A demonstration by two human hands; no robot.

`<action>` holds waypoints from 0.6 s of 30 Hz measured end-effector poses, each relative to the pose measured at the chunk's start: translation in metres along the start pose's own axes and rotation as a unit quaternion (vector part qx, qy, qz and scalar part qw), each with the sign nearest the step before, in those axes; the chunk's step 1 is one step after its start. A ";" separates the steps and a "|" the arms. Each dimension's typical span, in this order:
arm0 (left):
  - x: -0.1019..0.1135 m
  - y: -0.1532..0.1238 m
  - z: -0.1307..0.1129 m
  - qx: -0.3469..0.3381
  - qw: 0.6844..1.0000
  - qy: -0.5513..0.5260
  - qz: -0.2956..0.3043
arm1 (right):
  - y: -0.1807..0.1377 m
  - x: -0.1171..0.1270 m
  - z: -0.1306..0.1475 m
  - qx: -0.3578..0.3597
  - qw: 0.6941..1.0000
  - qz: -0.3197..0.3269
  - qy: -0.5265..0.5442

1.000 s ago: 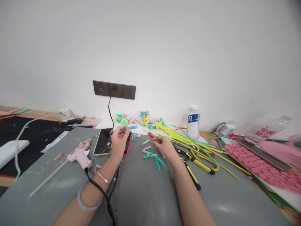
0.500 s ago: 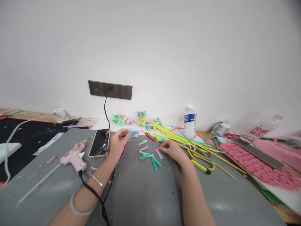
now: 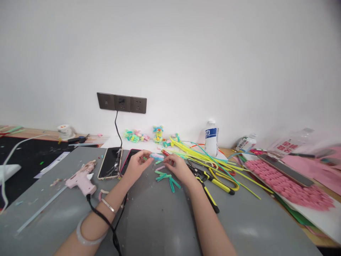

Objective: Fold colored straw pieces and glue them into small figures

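Note:
My left hand (image 3: 140,163) pinches a small blue-and-pink bundle of pipe cleaner pieces (image 3: 156,156) between thumb and fingers. My right hand (image 3: 176,167) has come up to its right end, thumb and forefinger closed at the pink tip; what exactly lies between them is partly hidden. Just below the hands lie short teal pipe cleaner pieces (image 3: 172,185) and a pink piece (image 3: 160,168). A red stick-like item (image 3: 165,152) lies behind my right fingertips. Yellow-and-black pliers (image 3: 209,195) rest beside my right forearm.
A pink glue gun (image 3: 82,179) with a black cord lies left, beside a phone (image 3: 109,163). Finished fuzzy figures (image 3: 158,134) stand at the back. Long yellow pipe cleaners (image 3: 197,153), a white bottle (image 3: 211,138) and a pink woven mat (image 3: 285,183) are to the right.
My right hand has moved left and up to meet the bundle in my left hand, uncovering the pliers. The pale purple piece it was beside no longer shows. My left hand shifted slightly right.

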State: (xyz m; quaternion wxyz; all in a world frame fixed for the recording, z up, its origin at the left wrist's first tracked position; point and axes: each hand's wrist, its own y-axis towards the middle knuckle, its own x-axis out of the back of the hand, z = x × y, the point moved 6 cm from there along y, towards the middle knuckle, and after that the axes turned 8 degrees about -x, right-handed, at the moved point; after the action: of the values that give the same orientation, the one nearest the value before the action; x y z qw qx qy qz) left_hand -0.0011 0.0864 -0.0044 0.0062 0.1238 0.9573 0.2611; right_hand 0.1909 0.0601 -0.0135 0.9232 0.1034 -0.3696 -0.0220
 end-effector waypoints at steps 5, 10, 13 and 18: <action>-0.003 -0.001 -0.005 -0.013 1.000 -0.013 0.012 | 0.009 -0.010 0.006 0.049 0.994 -0.049 -0.087; -0.003 0.000 -0.007 -0.018 1.000 -0.004 0.020 | 0.009 -0.015 0.000 0.015 0.986 -0.027 -0.165; -0.003 0.000 -0.010 -0.024 0.999 -0.006 0.019 | 0.009 -0.014 -0.001 -0.005 0.984 -0.029 -0.175; -0.008 0.000 -0.018 -0.026 0.998 -0.011 0.050 | 0.009 -0.013 -0.002 -0.013 0.980 -0.028 -0.195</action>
State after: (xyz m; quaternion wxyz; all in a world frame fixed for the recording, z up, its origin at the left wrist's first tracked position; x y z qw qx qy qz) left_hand 0.0054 0.0751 0.0107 0.0070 0.1744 0.9426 0.2845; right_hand 0.1820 0.0704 -0.0221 0.8335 0.0956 -0.5393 -0.0728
